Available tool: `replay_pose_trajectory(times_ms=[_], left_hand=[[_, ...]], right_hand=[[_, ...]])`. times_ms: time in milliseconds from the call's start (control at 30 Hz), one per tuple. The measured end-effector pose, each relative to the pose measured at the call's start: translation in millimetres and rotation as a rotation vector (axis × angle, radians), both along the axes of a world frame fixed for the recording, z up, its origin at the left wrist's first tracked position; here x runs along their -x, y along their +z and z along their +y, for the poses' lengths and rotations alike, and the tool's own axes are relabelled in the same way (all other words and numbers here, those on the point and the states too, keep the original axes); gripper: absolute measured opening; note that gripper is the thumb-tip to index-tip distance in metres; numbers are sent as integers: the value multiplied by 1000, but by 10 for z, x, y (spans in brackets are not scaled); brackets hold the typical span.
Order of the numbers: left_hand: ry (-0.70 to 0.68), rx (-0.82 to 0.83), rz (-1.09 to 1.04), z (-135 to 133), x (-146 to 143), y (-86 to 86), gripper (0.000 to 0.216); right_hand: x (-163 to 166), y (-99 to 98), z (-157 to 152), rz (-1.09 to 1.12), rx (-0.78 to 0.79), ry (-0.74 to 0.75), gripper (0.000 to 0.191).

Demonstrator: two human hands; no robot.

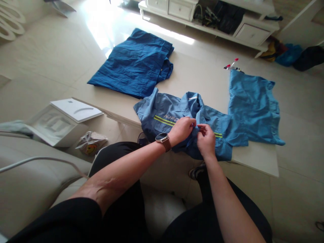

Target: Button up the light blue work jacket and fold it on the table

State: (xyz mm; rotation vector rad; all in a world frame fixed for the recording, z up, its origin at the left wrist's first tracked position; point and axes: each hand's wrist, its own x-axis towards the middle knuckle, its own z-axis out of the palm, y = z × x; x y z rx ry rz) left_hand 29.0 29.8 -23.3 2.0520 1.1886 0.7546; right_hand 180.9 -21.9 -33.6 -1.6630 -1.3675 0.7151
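A light blue work shirt (167,114) with a yellow stripe and pale lettering lies crumpled at the near edge of a low beige table (197,77). My left hand (182,129), with a brown-strapped watch on its wrist, pinches the shirt's front placket. My right hand (206,137) pinches the same edge right beside it, fingertips nearly touching. Both hands are closed on the fabric near the collar. A second light blue garment (253,104) lies spread to the right, touching the shirt.
A folded dark blue garment (136,64) lies at the table's far left. A white box (63,118) and a crumpled bag (91,143) sit on the floor to the left. A grey sofa (30,182) is under me. A white cabinet (212,17) stands behind.
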Motion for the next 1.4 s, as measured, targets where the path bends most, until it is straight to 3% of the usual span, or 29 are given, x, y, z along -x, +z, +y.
replay_pose_trajectory(times_ms=[400,633,800,933,1100,1400], left_hand=[[-2,28,-19,-6,-24,16,29],[-20,161,-116,-35,-35,122,22],[-89,112,-117,-29,-13,77,29],[-99,46,-70,-41,-23,7,21],[-46,51,-45,-85,-55,26,22],[164,360,-352,-75,-122,27,15]], right_hand=[[0,-11,-8,85,31,1,30],[17,31,1,69,1,-32,29],[23,50,1,41,-15,-55,27],[19,46,-4,42,-6,-54,28],[13,32,3,29,-18,-51,27],[58,110,16,-36,-63,-85,18]])
